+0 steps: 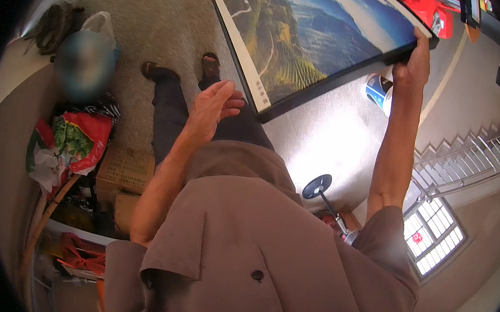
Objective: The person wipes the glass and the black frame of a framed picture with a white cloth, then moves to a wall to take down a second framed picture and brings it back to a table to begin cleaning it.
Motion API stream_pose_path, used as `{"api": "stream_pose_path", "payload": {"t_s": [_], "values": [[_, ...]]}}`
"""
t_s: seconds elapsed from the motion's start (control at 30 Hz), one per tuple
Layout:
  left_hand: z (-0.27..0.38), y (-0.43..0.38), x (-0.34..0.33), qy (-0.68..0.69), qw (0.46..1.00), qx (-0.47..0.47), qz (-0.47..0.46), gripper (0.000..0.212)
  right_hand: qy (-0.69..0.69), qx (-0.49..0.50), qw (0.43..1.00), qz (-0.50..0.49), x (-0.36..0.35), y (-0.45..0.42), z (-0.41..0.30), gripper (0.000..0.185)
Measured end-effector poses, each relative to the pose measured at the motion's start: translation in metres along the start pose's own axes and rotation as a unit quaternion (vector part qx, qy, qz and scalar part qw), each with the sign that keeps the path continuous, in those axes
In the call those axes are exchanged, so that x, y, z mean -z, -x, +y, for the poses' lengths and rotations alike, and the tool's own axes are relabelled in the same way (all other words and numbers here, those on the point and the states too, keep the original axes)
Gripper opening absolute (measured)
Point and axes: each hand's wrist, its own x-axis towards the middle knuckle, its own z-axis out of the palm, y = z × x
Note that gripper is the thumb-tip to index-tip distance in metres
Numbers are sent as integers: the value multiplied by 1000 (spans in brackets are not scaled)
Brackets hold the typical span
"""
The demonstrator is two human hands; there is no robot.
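A large framed landscape picture (304,40) with a black frame is tilted across the upper middle, its top edge cut off by the view. My right hand (414,61) grips its right corner, with the thumb over the white border and the other fingers hidden behind the frame. Just left of the frame's lower corner is my left hand (216,108), in front of my dark trousers. It holds nothing, its fingers loosely bent and apart, and no contact with the frame shows.
Cardboard boxes (126,169), a red and green plastic bag (79,141), a wooden stick (48,214) and a blurred blue round object (86,66) line the left side. A blue and white bucket (378,93) and a round-based stand (317,186) are at right, with a stair railing (477,158) beyond.
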Motion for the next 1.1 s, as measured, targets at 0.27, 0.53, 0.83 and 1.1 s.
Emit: {"api": "stream_pose_path", "payload": {"t_s": [0.27,0.53,0.83,1.1], "values": [[28,-96,4,104,994,18,11,52,-13,-27,999,-23,48,23,-17,40],[98,-161,3,215,969,-69,103,52,-61,4,998,-5,102,35,-32,34],[197,-129,-13,212,946,-246,13,46,-237,-24,967,-95,151,35,69,45],[266,-41,-75,-52,924,-377,34,47,-322,-251,908,-93,127,74,161,51]]}}
